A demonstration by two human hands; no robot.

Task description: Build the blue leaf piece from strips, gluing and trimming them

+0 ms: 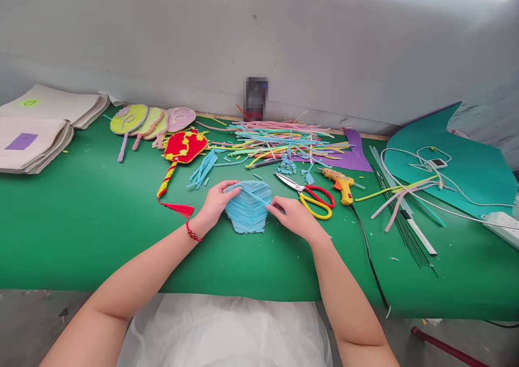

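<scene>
A light blue panel (248,210) of pipe cleaners in slanting rows lies in front of me on the green table. My left hand (217,202) is closed on its upper left edge, thumb on top. Across the panel's upper right runs a loose blue pipe cleaner (259,198), its right end pinched between the thumb and fingers of my right hand (294,215). Scissors (314,197) with red and yellow handles rest just beyond my right hand. A small bundle of blue strips (203,168) sits behind my left hand.
Colourful pipe cleaners (279,140) are heaped at the back. A yellow glue gun (344,186) trails its cord at the right. A red fan (185,146) and several pastel fans lie left, near stacked pads (36,140). A power strip (503,226) stands far right.
</scene>
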